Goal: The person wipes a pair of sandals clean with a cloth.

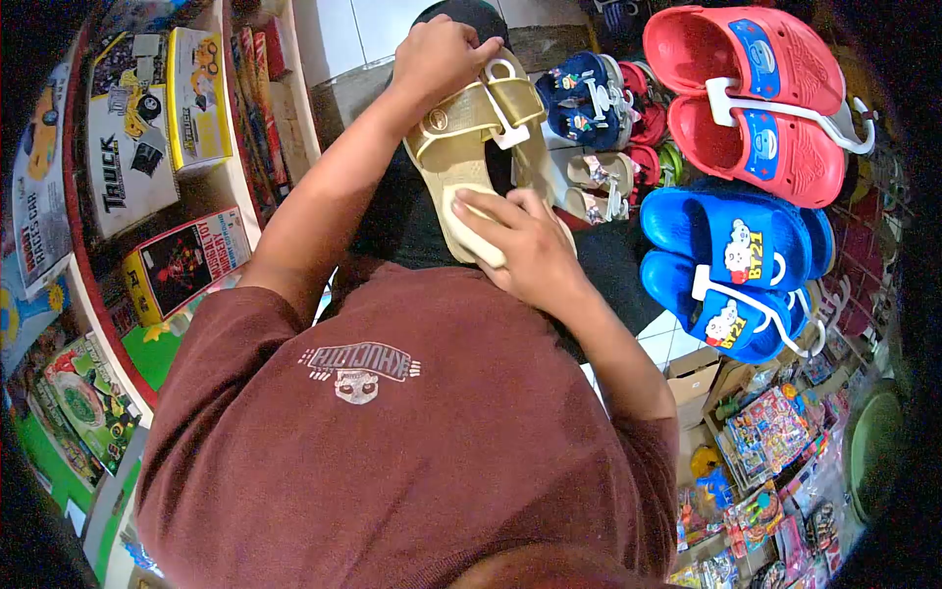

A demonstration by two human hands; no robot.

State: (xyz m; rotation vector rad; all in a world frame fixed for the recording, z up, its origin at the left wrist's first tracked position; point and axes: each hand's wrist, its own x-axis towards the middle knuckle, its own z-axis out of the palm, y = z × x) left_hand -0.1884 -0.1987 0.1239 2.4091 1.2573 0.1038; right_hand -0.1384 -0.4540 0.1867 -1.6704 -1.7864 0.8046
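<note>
A pair of beige-gold strapped sandals [456, 133] lies across my dark-clothed lap, joined by a white plastic hanger [510, 135]. My left hand [444, 57] is closed around the far end of the pair, its thumb close to the hanger's ring. What lies under its fingers is partly hidden. In my right hand [535, 253] is a pale yellow sponge [473, 224], pressed flat against the heel part of the nearer sandal's insole. The fingers spread over the sponge and cover part of it.
Red clogs [751, 93] and blue slides [731, 270] hang at the right. Smaller dark blue sandals [586, 98] lie beyond my lap. Boxed toy trucks [132, 133] fill a shelf [240, 128] at the left. Packaged toys [770, 432] crowd the lower right.
</note>
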